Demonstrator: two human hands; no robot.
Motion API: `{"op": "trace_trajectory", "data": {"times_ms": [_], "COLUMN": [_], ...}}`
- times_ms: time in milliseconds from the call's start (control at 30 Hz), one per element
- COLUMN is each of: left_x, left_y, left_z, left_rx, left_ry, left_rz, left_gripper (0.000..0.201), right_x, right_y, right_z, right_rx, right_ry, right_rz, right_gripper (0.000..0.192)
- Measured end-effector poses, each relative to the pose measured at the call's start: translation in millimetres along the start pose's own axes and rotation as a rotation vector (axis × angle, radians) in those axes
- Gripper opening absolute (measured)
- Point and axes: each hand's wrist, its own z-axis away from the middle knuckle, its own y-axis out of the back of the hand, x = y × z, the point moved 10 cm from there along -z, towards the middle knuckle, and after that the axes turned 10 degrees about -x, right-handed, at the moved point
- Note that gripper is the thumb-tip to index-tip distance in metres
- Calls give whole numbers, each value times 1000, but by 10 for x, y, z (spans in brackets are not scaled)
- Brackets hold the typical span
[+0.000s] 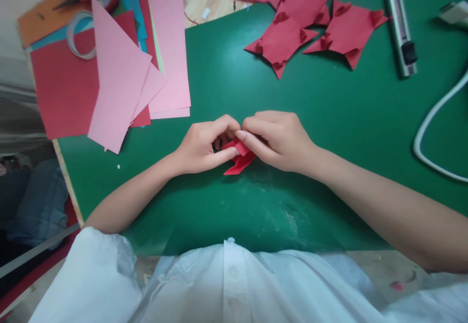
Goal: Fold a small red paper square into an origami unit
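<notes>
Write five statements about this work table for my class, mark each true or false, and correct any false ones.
1. The left hand and right hand are both on one piece of folded red paper. True.
2. The white ring-shaped roll lies beside the cutter. False: the white ring-shaped roll is on the papers at the picture's left.
3. A pink sheet overlaps a red sheet. True.
4. The white cable runs along the picture's left side. False: the white cable is at the right.
5. In the picture, the cutter lies to the right of the pointed red shapes. True.
</notes>
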Motion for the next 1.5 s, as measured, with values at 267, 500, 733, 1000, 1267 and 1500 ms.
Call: {"op": "trace_trajectory", "data": {"times_ms": [267, 500, 733, 1000, 1267, 1500], "left_x": [65, 79, 33, 77, 9, 34], "left_y": [21, 20, -2, 19, -10, -5], "left_z": [6, 9, 5, 7, 6, 10], "left_rx": [35, 41, 8, 36, -7, 10], "left_ry": [-65, -76, -28, -72, 1, -33], "left_rz": [-11, -46, -57, -41, -57, -54], "left_gripper": [13, 12, 12, 12, 13, 11], "right_x": [-32, -19, -9, -21, -11, -18], "right_y": [18, 4, -8, 9, -8, 8], "right_z": [7, 7, 7, 6, 10, 12], "right_rx": [23, 4, -2, 13, -3, 10], "right_ry": [29, 14, 4, 21, 6, 13], "right_rz": [9, 20, 30, 22, 30, 19], "right_gripper": [40, 42, 41, 41, 42, 40]}}
